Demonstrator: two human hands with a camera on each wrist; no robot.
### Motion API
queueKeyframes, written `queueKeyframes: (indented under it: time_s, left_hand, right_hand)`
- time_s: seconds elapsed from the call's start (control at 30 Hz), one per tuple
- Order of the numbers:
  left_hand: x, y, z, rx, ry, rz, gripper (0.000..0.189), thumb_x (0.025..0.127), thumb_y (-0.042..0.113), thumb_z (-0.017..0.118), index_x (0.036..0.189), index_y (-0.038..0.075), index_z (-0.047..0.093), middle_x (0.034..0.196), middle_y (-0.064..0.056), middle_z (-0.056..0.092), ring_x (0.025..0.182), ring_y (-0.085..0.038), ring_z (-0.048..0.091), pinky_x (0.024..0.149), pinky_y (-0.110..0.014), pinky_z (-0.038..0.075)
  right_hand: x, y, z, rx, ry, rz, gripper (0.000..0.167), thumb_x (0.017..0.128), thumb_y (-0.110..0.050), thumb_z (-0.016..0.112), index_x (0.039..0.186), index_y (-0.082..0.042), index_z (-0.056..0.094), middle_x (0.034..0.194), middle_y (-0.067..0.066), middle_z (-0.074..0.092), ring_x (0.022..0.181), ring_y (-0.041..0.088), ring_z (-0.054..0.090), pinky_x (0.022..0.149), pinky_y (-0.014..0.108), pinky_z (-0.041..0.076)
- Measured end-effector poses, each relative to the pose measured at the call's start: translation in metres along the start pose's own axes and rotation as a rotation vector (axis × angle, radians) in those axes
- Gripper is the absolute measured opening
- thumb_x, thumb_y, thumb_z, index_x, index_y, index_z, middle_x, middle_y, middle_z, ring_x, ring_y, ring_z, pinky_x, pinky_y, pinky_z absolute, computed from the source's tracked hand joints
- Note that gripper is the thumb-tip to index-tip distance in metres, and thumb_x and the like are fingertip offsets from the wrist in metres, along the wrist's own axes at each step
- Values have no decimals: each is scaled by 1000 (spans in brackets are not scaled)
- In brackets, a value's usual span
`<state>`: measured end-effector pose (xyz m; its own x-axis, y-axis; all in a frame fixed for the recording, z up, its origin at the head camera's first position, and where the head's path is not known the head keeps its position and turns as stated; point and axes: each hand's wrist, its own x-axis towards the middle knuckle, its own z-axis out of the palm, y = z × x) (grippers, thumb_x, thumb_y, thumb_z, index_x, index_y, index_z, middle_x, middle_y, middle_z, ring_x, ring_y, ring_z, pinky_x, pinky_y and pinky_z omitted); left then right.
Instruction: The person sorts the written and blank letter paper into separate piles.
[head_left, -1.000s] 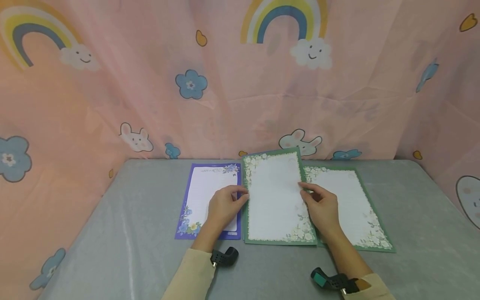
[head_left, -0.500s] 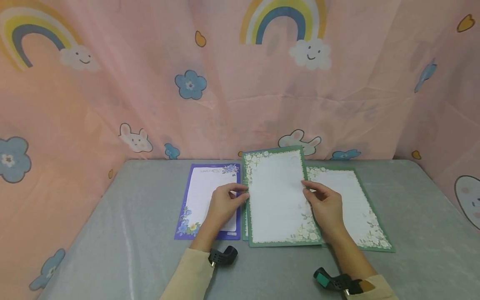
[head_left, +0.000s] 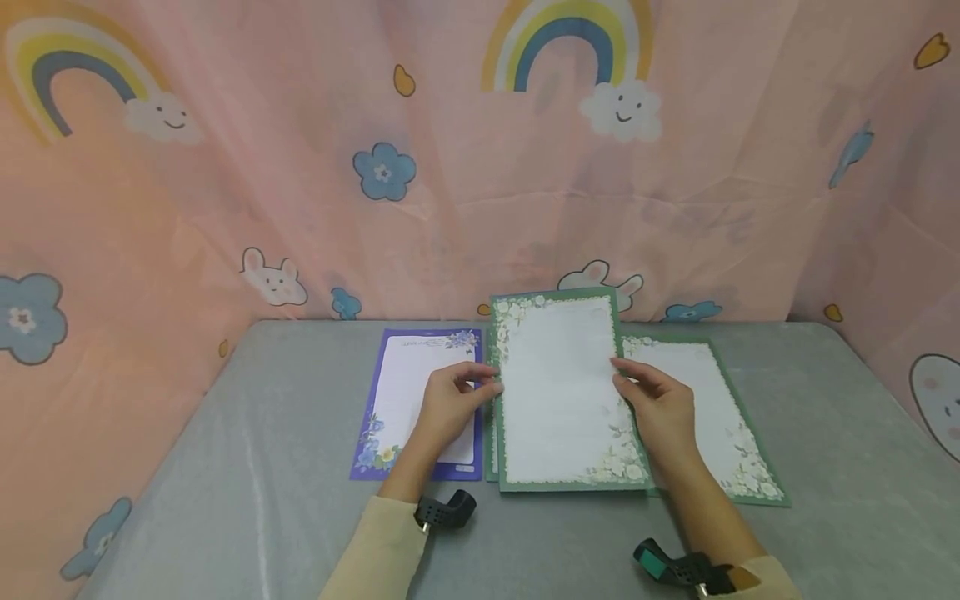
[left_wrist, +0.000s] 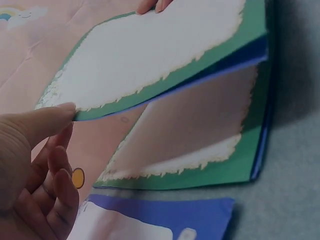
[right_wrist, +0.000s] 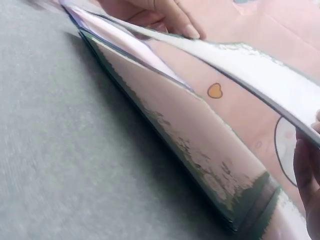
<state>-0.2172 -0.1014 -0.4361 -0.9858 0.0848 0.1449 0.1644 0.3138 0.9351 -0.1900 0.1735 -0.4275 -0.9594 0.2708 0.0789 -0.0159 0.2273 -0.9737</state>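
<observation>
Table (head_left: 210, 467), left of middle: purple sheet (head_left: 401, 383) flat, top close to the far edge. Left hand (head_left: 453, 400) above it, pinching the left edge of the raised sheet (head_left: 562, 392), green-bordered. Under that, with a gap, lower sheet (left_wrist: 185, 135), also green. Right hand (head_left: 660, 408) pinches the raised sheet's right edge. Then right sheet (head_left: 717, 417), green, flat, top near the table's far edge.

My gripped green-bordered rectangular white paper sheet (head_left: 558, 392) with cream floral corners, purple-bordered white paper sheet (head_left: 401, 387) with blue flowers, pink rainbow-print fabric backdrop (head_left: 465, 167)
</observation>
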Motion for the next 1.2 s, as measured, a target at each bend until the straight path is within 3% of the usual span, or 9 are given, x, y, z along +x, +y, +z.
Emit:
queueKeyframes:
  time_s: [0.17, 0.47, 0.73, 1.2]
  left_hand:
    - [0, 4, 0, -55, -21, -14, 17, 87, 14, 79, 103, 10, 78, 96, -9, 77, 78, -7, 61, 69, -20, 48]
    - [-1, 7, 2, -116, 16, -51, 22, 81, 14, 84, 101, 10, 77, 87, -9, 76, 71, -9, 59, 62, -20, 46]
    - [-1, 11, 2, -164, -6, -69, 22, 80, 10, 85, 99, 7, 76, 76, -7, 75, 64, -9, 59, 57, -21, 44]
    - [-2, 14, 2, -150, -46, -61, 18, 84, 12, 82, 100, 8, 75, 79, -10, 76, 64, -9, 58, 56, -22, 43]
  right_hand:
    - [1, -2, -3, 44, -22, 0, 30, 96, -15, 69, 124, -5, 71, 99, -31, 70, 90, 0, 60, 74, 12, 51]
    - [2, -5, -6, 82, -48, -34, 29, 94, -17, 73, 117, 0, 73, 92, -23, 73, 88, 0, 65, 76, 12, 53]
    - [4, -8, -12, 40, -73, -13, 25, 90, -22, 78, 108, -5, 75, 84, -23, 74, 83, -3, 69, 68, 14, 52]
    - [6, -6, -15, -25, -110, -116, 29, 94, -19, 72, 114, 2, 71, 85, -26, 74, 90, -6, 68, 79, 10, 52]
